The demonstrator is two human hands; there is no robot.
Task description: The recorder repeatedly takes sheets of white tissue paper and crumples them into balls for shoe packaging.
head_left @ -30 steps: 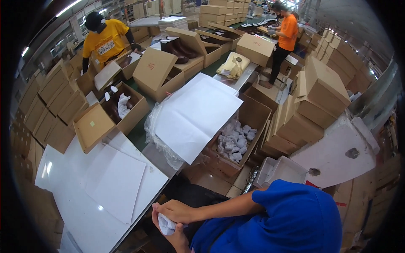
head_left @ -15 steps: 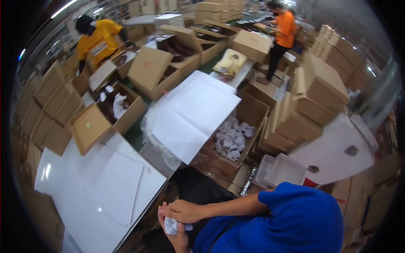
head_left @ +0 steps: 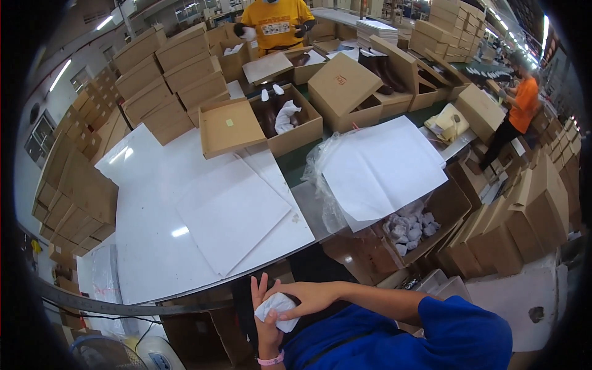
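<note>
At the bottom middle, in front of my body, my left hand (head_left: pixel 267 338) grips a crumpled wad of white paper (head_left: pixel 279 307). Its thumb lies across the wad, two fingers point upward, and a pink band circles the wrist. From the right, my right hand (head_left: pixel 313 297) curves around the same wad, closed against it, with some fingertips hidden. Just beyond both hands is the edge of the white table (head_left: pixel 145 209), where flat sheets of white paper (head_left: pixel 231 213) lie. Similar paper balls (head_left: pixel 410 231) fill part of a carton at the right.
An open box (head_left: pixel 302 139) with brown boots and white paper stands beyond the table. A large paper stack (head_left: pixel 385 169) lies right of it. Cartons (head_left: pixel 179 80) rise at far left and right (head_left: pixel 524 209). Two co-workers, in yellow (head_left: pixel 277 24) and orange (head_left: pixel 524 105), stand farther off.
The view has swung left and up, so the scene sits farther right. Both hands still hold the paper wad; two left fingers now stretch upward and more of the wad shows.
</note>
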